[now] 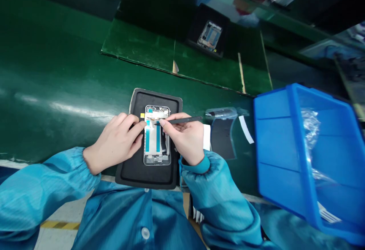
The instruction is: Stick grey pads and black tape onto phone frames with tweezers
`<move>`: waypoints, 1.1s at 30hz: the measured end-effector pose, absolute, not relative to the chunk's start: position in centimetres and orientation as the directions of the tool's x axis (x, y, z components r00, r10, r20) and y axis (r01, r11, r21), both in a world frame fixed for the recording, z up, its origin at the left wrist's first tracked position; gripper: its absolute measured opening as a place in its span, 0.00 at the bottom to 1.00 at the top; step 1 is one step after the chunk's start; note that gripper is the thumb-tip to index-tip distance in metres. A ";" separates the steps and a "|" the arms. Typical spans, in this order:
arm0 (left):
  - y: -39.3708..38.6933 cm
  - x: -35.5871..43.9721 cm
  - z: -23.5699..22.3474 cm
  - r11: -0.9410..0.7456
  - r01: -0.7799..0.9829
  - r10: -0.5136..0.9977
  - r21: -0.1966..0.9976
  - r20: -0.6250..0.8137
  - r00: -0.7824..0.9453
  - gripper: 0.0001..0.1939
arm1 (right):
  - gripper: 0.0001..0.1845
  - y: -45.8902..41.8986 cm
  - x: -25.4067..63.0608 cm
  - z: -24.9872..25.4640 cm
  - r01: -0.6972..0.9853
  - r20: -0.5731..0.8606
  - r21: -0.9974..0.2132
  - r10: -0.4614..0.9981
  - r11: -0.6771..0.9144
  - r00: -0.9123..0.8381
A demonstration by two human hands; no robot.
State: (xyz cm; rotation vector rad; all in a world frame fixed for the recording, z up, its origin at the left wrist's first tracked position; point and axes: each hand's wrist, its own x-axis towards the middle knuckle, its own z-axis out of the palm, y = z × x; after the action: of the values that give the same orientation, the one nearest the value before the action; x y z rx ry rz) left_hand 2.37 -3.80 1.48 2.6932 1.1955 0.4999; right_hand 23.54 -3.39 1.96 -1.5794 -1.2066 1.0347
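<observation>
Head view: silver-edged phone frame (pixel 157 136), teal strips (pixel 147 138), on black mat (pixel 148 176); right hand (pixel 182 138) pinching tweezers (pixel 182 120); left hand (pixel 115 143) pressing frame.

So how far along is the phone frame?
Done: blue strips are on the frame, which lies on the mat. In hand: the right hand holds tweezers over the frame's upper part, and the left hand steadies it. Left: a yellow tab sticks out at the edge, seemingly not seated.
</observation>
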 end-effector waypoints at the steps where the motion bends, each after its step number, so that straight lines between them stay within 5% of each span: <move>1: -3.8 2.4 1.5 -0.670 0.692 0.743 0.271 0.237 0.626 0.14 | 0.13 -3.4 23.5 2.0 0.251 -0.106 -0.956 0.977 -0.152 0.185; 33: -3.8 2.4 1.5 -0.669 0.701 0.743 0.247 0.220 0.632 0.15 | 0.10 -3.6 23.4 1.8 0.302 -0.063 -0.946 0.978 -0.122 0.198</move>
State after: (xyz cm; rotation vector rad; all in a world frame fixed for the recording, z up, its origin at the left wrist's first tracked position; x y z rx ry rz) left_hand 2.38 -3.84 1.53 2.7113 1.2061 0.4596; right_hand 23.38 -3.56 1.82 -1.5934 -1.2448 0.9681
